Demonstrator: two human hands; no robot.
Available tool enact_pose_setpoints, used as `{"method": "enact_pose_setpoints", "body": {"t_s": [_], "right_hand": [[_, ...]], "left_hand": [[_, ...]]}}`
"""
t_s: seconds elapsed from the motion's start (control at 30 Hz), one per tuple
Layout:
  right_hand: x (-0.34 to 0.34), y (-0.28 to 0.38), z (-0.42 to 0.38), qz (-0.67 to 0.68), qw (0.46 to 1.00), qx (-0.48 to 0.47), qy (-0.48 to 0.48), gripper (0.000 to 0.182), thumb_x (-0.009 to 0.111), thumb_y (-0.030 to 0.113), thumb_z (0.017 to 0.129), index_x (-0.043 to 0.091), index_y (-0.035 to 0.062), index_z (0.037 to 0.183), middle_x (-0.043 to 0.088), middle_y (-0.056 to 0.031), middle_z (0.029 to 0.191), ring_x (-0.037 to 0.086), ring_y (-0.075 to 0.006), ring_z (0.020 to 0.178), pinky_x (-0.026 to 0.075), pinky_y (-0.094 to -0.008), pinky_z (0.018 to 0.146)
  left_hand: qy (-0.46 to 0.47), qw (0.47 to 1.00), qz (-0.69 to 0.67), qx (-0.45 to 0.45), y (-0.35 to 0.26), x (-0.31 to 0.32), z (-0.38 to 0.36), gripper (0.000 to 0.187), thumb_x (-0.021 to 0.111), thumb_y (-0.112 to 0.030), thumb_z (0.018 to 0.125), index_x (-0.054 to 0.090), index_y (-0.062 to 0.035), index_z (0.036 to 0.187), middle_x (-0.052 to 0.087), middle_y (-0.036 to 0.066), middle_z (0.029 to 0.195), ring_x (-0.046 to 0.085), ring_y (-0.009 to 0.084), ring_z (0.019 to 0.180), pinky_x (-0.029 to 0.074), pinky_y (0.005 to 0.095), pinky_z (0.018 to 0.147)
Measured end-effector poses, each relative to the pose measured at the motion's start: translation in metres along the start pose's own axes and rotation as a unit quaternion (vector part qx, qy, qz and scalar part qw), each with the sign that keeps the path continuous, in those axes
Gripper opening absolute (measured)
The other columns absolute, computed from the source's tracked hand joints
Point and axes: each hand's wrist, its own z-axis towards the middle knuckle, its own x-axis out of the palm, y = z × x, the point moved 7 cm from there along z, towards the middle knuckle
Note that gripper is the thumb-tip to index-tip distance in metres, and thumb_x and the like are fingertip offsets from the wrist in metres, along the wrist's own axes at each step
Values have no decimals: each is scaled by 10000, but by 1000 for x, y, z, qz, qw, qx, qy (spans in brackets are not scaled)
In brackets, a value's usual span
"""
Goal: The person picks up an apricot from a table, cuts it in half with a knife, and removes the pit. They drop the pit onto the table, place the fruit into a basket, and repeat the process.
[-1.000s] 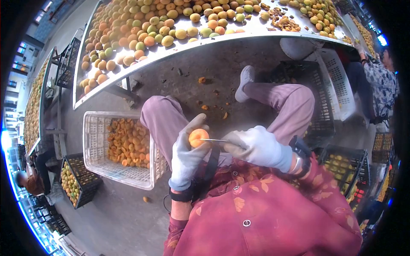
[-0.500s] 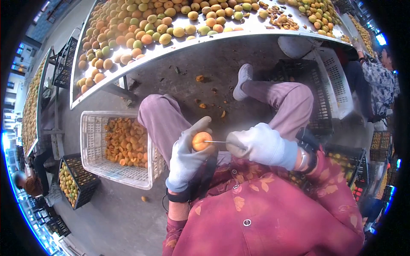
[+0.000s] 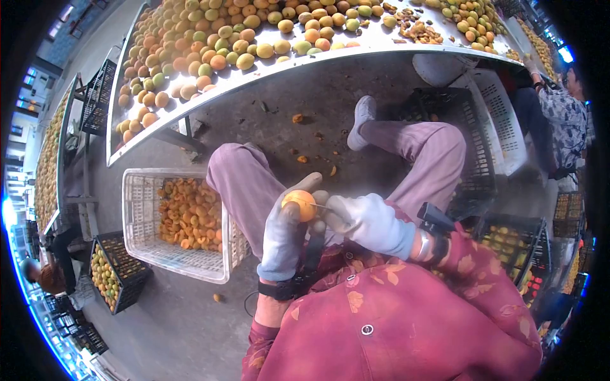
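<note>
My left hand (image 3: 284, 228), in a pale work glove, is closed round an orange apricot (image 3: 298, 206) in front of my lap. In my gloved right hand (image 3: 372, 222) is a small knife; its handle is hidden by the fingers. The thin knife blade (image 3: 322, 206) reaches to the right side of the apricot, and both hands are close together. Beside my knee on the left stands a white plastic crate (image 3: 176, 267) holding many cut apricot pieces (image 3: 189, 213).
A metal-topped table (image 3: 254, 71) ahead carries many whole apricots (image 3: 210, 35) and a heap of brownish scraps (image 3: 419, 32). Black crates (image 3: 130, 279) of fruit stand at both sides. Bits of fruit (image 3: 297, 118) lie on the floor. A co-worker (image 3: 562, 120) sits at far right.
My right hand has moved left, bringing the knife closer in against the apricot. My left hand has turned the apricot and lifted it slightly.
</note>
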Motion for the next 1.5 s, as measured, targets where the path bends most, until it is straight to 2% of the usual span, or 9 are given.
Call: {"method": "enact_pose_setpoints", "body": {"t_s": [0.27, 0.4, 0.6, 0.9, 1.07, 1.23, 1.3, 1.37, 1.5], "right_hand": [[-8, -6, 2, -25, 999, 3, 23, 137, 609, 197, 875, 610, 97, 968, 625, -127, 751, 622, -324, 658, 492, -400, 558], [-12, 2, 3, -47, 998, 18, 47, 120, 595, 216, 888, 593, 98, 910, 623, -124, 742, 621, -325, 635, 490, -404, 538], [-2, 9, -1, -61, 998, -15, -7, 160, 550, 260, 922, 512, 107, 895, 609, -86, 734, 639, -270, 585, 499, -371, 477], [-6, 0, 8, -15, 1000, 8, 12, 149, 579, 237, 909, 580, 88, 925, 613, -133, 737, 628, -324, 653, 486, -415, 546], [-1, 9, 6, -38, 999, -5, -29, 190, 547, 285, 929, 510, 100, 901, 611, -91, 633, 637, -291, 548, 495, -384, 452], [15, 6, 5, -63, 998, 27, -16, 210, 552, 292, 925, 509, 87, 904, 606, -97, 617, 637, -283, 534, 496, -378, 444], [11, 3, 3, -49, 998, 29, -32, 207, 556, 296, 924, 510, 95, 910, 609, -99, 622, 640, -285, 541, 498, -376, 448], [12, -3, 3, -62, 998, 18, -27, 203, 560, 300, 921, 514, 103, 899, 607, -89, 631, 641, -276, 547, 495, -370, 447], [10, 0, 4, -91, 995, -5, -28, 144, 617, 225, 868, 568, 95, 908, 614, -87, 709, 629, -272, 594, 501, -367, 509]], "left_hand": [[-67, 932, 320, 156, -16, -2, 2, 622, 626, 73, 794, 423, 39, 1381, 511, 111, 1371, 562, 116, 1043, 463, 241, 909], [-85, 943, 283, 152, -11, -8, 0, 591, 641, 70, 788, 455, 41, 1349, 557, 115, 1303, 578, 121, 1026, 474, 253, 905], [-29, 998, 21, 45, 6, -6, 4, 621, 715, -208, 818, 466, 32, 1334, 648, 73, 1011, 598, 72, 782, 471, 153, 622], [-68, 968, 214, 114, -11, -6, 2, 557, 633, 64, 842, 444, 21, 1364, 638, 114, 1140, 619, 135, 972, 498, 237, 866], [-73, 984, 138, 90, -2, -6, 0, 521, 669, -161, 893, 467, 24, 1337, 636, 139, 1150, 617, 143, 985, 498, 252, 845], [-68, 989, 99, 82, 2, -3, 4, 818, 625, -613, 825, 495, 43, 1296, 631, 153, 1160, 613, 150, 964, 482, 266, 852], [-71, 989, 98, 85, 1, -6, 4, 749, 625, -545, 863, 496, 44, 1306, 625, 140, 1165, 607, 145, 950, 473, 260, 850], [-73, 957, 267, 86, -1, -19, 8, 889, 535, -673, 846, 426, 30, 1378, 616, 101, 1192, 585, 141, 1016, 448, 271, 899], [-48, 989, 140, 22, -3, -5, 1, 740, 563, -532, 896, 425, -6, 1397, 619, 66, 1196, 578, 107, 1001, 449, 243, 865]]}}
